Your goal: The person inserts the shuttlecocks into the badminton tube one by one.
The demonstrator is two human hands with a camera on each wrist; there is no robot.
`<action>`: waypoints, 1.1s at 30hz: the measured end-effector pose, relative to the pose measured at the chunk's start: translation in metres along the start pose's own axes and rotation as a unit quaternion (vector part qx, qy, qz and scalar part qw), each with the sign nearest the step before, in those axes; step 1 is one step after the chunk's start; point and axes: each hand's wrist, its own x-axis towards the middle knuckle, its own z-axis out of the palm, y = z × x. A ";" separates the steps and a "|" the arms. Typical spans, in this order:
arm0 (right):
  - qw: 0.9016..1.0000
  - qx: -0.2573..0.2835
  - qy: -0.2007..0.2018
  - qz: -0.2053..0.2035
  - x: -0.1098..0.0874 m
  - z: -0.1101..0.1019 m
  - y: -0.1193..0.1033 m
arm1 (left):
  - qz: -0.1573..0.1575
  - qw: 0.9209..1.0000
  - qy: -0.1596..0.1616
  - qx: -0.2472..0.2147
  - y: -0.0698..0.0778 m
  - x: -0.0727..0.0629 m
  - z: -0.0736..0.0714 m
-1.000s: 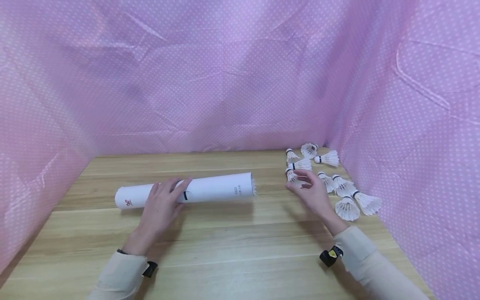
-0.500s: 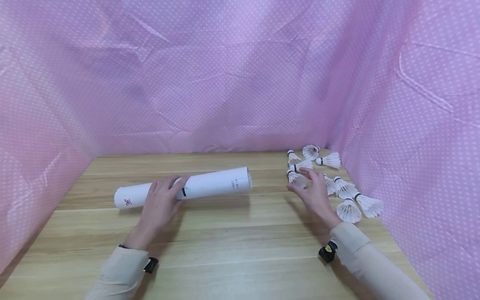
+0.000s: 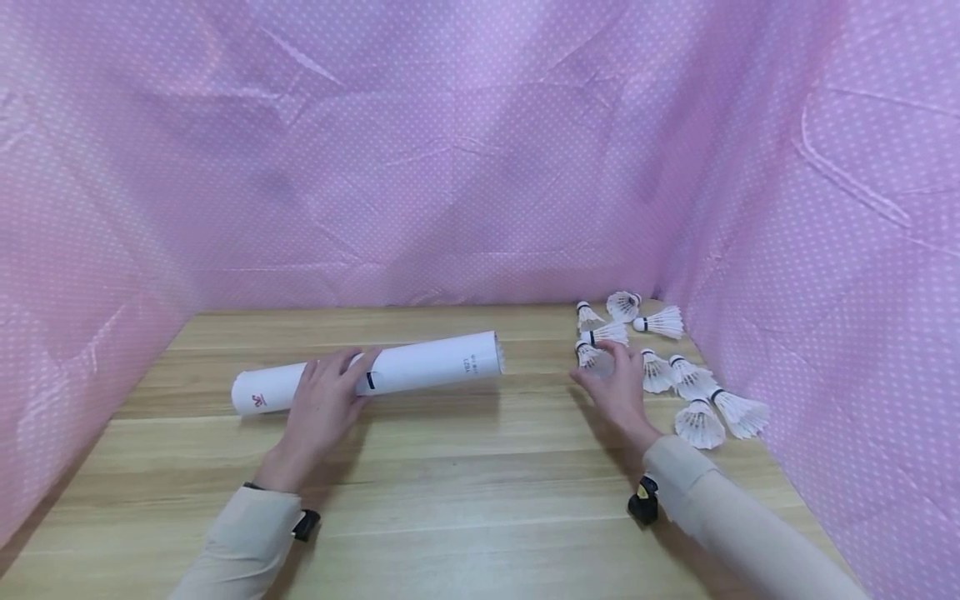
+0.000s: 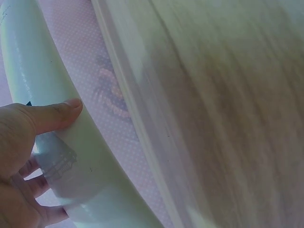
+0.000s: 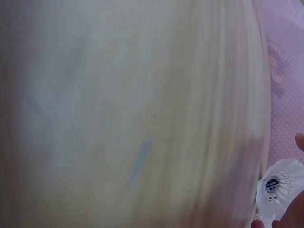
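Note:
My left hand (image 3: pixel 322 408) grips a white shuttlecock tube (image 3: pixel 431 367) around its middle. In the left wrist view, the thumb lies across the tube (image 4: pixel 57 80) and the fingers curl under it. The tube's right end is tilted up over the table, with white feather tips showing at its mouth. My right hand (image 3: pixel 618 387) reaches around a feather shuttlecock (image 3: pixel 594 358), thumb in front and fingers behind. In the right wrist view, a fingertip (image 5: pixel 299 141) stands a little apart from the flared skirt of this shuttlecock (image 5: pixel 278 175).
Behind the right hand lie several more shuttlecocks, one (image 3: pixel 663 322) close to the pink cloth wall (image 3: pixel 840 250). Another cluster, with a shuttlecock (image 3: pixel 699 425) at its front, lies to the right. Polka-dot cloth encloses the wooden table (image 3: pixel 450 492) at back and sides.
The tube's right end has risen slightly in the left hand's grip. My right hand has shifted a little and settled around the nearest shuttlecock. The other shuttlecocks have stayed put.

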 end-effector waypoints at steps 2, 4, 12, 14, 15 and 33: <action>1.000 0.000 0.006 0.009 0.002 0.002 0.001 | -0.001 1.000 0.002 -0.001 0.000 0.001 0.001; 1.000 0.002 0.010 0.019 0.004 0.004 0.002 | -0.002 1.000 0.003 -0.001 -0.001 0.001 0.002; 0.998 0.009 0.020 0.054 0.011 0.008 0.004 | -0.013 1.000 -0.008 -0.006 -0.001 0.003 0.003; 0.998 0.012 0.023 0.058 0.012 0.008 0.004 | -0.015 1.000 -0.010 -0.007 -0.001 0.003 0.003; 0.998 0.016 0.024 0.063 0.012 0.008 0.003 | -0.015 1.000 -0.011 -0.007 -0.001 0.003 0.003; 0.991 0.120 0.006 0.063 0.003 -0.013 -0.009 | -0.012 1.000 0.021 -0.003 -0.007 0.000 0.002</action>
